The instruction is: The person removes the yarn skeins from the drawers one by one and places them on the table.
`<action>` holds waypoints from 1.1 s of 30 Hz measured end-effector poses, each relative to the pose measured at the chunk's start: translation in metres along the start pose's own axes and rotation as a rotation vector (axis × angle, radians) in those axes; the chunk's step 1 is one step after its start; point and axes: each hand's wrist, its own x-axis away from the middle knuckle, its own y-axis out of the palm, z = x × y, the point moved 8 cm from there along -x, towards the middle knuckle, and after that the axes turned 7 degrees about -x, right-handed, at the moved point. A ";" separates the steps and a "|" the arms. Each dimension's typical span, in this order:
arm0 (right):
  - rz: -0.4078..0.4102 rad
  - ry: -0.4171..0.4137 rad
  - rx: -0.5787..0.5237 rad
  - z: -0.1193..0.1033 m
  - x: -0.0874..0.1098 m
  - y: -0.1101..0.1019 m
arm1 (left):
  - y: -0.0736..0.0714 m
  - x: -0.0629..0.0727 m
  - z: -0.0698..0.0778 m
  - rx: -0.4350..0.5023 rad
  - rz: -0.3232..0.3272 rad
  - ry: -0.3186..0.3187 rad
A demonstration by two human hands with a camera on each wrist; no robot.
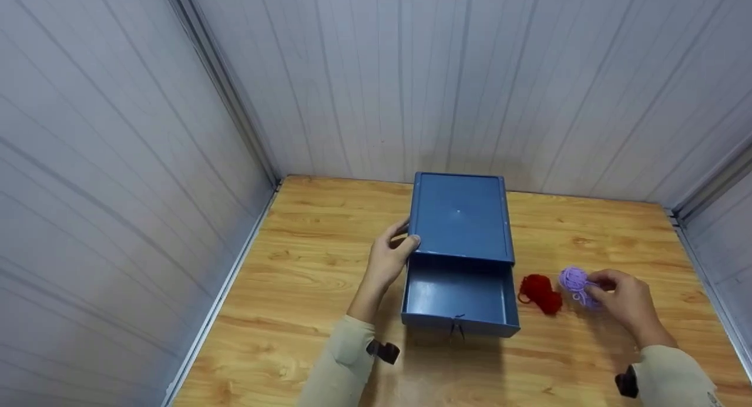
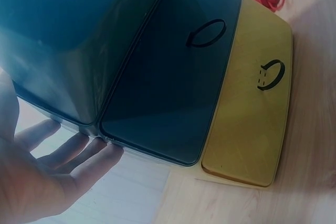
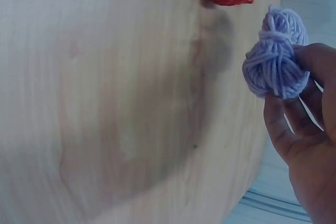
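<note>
A blue drawer cabinet [image 1: 459,216] stands on the wooden table with its top drawer [image 1: 455,295] pulled out; the visible inside holds nothing. My left hand [image 1: 389,255] grips the cabinet's left edge, thumb on the top corner and fingers along the side. In the left wrist view, a dark blue drawer front [image 2: 168,77] and a yellow drawer front [image 2: 249,114] sit below, each with a black loop handle. To the right, my right hand [image 1: 628,301] pinches a lilac yarn skein [image 3: 275,61], raised off the table in the right wrist view. Beside it lies a red yarn skein [image 1: 540,293].
The cabinet stands close to the pale panelled back wall [image 1: 364,84]. Another panelled wall [image 1: 117,178] borders the table [image 1: 294,289] on the left, and a third rises at the right edge.
</note>
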 end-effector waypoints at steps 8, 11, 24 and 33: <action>-0.053 0.056 0.005 0.011 -0.001 0.013 | 0.001 -0.001 -0.001 -0.011 0.002 0.000; -0.058 0.062 0.014 0.016 0.000 0.015 | 0.001 -0.001 -0.001 -0.008 0.004 0.000; -0.153 0.151 0.020 0.036 0.008 0.025 | -0.001 0.001 -0.002 0.000 0.003 -0.012; -0.142 0.117 0.010 0.029 0.011 0.017 | 0.000 0.000 -0.001 0.009 -0.001 -0.006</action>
